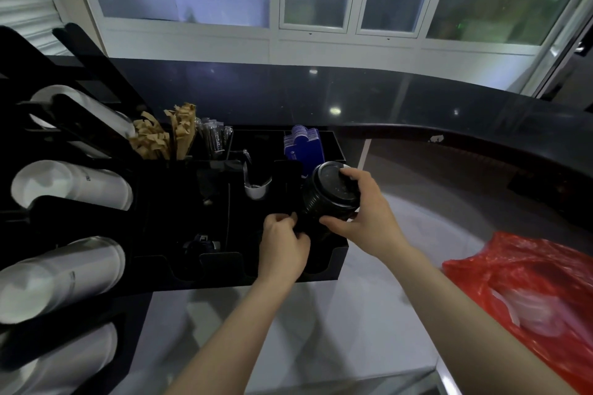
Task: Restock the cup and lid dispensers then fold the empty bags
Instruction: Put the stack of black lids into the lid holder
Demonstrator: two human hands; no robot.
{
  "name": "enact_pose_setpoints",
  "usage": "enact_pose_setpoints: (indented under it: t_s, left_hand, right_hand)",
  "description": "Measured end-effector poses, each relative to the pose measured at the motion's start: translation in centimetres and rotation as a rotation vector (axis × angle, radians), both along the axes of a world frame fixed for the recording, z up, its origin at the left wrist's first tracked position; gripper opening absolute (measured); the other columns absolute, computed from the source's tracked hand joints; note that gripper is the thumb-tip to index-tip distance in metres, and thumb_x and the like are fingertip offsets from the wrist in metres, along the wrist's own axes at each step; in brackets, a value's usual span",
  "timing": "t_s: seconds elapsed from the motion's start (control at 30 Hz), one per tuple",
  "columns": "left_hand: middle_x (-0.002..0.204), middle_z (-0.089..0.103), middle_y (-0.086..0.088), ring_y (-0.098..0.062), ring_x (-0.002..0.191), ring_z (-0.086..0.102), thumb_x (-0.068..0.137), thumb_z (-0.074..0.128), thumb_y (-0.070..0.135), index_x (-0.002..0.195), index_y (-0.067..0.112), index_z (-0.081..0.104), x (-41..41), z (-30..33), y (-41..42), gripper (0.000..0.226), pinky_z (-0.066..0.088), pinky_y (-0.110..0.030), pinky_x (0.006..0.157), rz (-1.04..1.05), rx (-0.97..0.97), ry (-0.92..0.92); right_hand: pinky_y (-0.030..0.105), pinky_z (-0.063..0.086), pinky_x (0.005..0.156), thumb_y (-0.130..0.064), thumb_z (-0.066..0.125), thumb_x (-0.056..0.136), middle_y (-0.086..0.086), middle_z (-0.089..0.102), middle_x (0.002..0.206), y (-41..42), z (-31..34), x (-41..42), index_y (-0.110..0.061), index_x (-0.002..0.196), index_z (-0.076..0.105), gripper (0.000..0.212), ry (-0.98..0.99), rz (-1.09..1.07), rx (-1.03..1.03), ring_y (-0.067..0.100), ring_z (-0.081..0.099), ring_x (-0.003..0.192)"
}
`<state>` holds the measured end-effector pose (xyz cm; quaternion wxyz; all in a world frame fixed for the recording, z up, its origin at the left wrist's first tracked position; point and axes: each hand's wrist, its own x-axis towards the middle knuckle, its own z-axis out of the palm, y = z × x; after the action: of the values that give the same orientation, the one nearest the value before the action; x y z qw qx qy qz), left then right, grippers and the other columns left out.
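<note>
Right hand (359,215) clamped around stack of black plastic lids (327,192), tilted for loading into black organiser tray (337,253); left hand (284,244) pinching something dark beside it, unidentifiable.

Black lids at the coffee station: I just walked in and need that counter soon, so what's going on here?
A person is restocking lids. Their right hand grips a stack of black plastic cup lids over the right end of the black countertop organizer, while the left hand pinches something dark at the stack's lower end. White paper cup stacks already sit in the rack at left. A red plastic bag still holding pale items lies on the counter at right, unfolded.
</note>
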<state>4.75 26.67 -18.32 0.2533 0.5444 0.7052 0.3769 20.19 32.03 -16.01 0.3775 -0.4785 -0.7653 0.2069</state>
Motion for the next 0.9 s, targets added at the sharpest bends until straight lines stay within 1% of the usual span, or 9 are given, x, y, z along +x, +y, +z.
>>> enact_pose_setpoints:
  t_s: [0.07,0.17,0.2,0.27,0.37,0.5,0.6,0.73,0.9]
  left_hand:
    - [0.127,0.049,-0.011,-0.026,0.105,0.058,0.089,0.055,0.008,0.127,0.008,0.058,-0.1,-0.2,-0.2,0.038,0.04,-0.021,0.084,0.008,-0.005,-0.017]
    - [0.12,0.057,-0.008,-0.025,0.105,0.059,0.089,0.055,0.009,0.137,0.015,0.045,-0.2,0.2,-0.2,0.049,0.05,-0.035,0.091,-0.02,-0.022,-0.059]
    - [0.117,0.06,-0.007,-0.024,0.103,0.061,0.089,0.055,0.011,0.138,0.016,0.04,-0.2,0.3,-0.2,0.051,0.052,-0.038,0.088,-0.027,-0.037,-0.06]
    - [0.106,0.065,-0.006,-0.025,0.095,0.063,0.09,0.052,0.016,0.131,0.018,0.044,-0.5,0.4,-0.1,0.042,0.053,-0.038,0.08,-0.05,-0.061,0.04]
    - [0.102,0.061,-0.006,-0.025,0.088,0.06,0.091,0.049,0.016,0.123,0.019,0.057,-1.3,0.5,0.4,0.033,0.045,-0.031,0.069,-0.104,-0.053,0.219]
    - [0.111,0.041,-0.004,-0.021,0.088,0.052,0.095,0.05,0.02,0.124,0.013,0.061,-2.4,-0.3,0.8,0.032,0.039,-0.025,0.072,-0.146,-0.125,0.259]
    - [0.119,0.047,-0.009,-0.027,0.101,0.055,0.094,0.05,0.02,0.127,0.015,0.059,-2.4,-1.0,0.6,0.034,0.04,-0.026,0.077,-0.154,-0.125,0.256]
    - [0.118,0.057,-0.005,-0.023,0.101,0.059,0.092,0.053,0.018,0.124,0.017,0.06,-2.4,-1.4,-0.1,0.033,0.045,-0.028,0.082,-0.07,-0.027,0.19]
    - [0.111,0.067,0.004,-0.014,0.1,0.061,0.09,0.054,0.015,0.119,0.023,0.063,-3.8,-1.4,-0.2,0.032,0.044,-0.023,0.079,-0.028,0.036,0.128]
  right_hand:
    - [0.029,0.042,0.101,-0.03,0.087,0.063,-0.007,0.044,0.132,0.0,-0.1,-0.1,-0.028,0.134,0.038,0.086,-0.016,0.009,-0.006,0.01,0.045,0.119]
    - [0.02,0.038,0.099,-0.029,0.086,0.064,-0.006,0.041,0.134,0.0,-0.3,-0.5,-0.027,0.135,0.038,0.086,-0.047,0.006,-0.006,0.009,0.043,0.121]
    - [0.015,0.034,0.097,-0.029,0.087,0.064,-0.005,0.04,0.134,0.1,-0.3,-0.7,-0.027,0.135,0.038,0.086,-0.069,0.01,-0.002,0.009,0.043,0.121]
    - [0.01,0.031,0.094,-0.028,0.087,0.063,-0.004,0.039,0.135,0.1,-0.5,-1.0,-0.026,0.134,0.038,0.087,-0.111,0.015,-0.003,0.01,0.043,0.12]
    - [0.016,0.033,0.096,-0.031,0.086,0.064,-0.003,0.039,0.138,0.0,-0.8,-1.2,-0.026,0.135,0.037,0.087,-0.137,-0.016,-0.032,0.011,0.042,0.121]
    - [0.02,0.036,0.097,-0.033,0.085,0.064,-0.004,0.035,0.141,-0.3,-1.1,-1.3,-0.032,0.135,0.035,0.088,-0.244,-0.006,-0.082,0.014,0.042,0.125]
    - [0.032,0.039,0.106,-0.035,0.084,0.067,-0.003,0.025,0.15,-0.7,-1.5,-1.5,-0.031,0.139,0.032,0.089,-0.28,-0.01,-0.074,0.019,0.034,0.135]
    - [0.039,0.035,0.106,-0.047,0.076,0.073,-0.003,0.01,0.157,-0.8,-1.6,-0.8,-0.028,0.145,0.028,0.089,-0.442,-0.059,-0.015,0.022,0.017,0.141]
    - [0.041,0.036,0.105,-0.046,0.074,0.076,0.0,0.023,0.153,-1.6,-2.6,-0.8,-0.027,0.148,0.025,0.089,-0.605,-0.107,0.011,0.026,0.025,0.137]
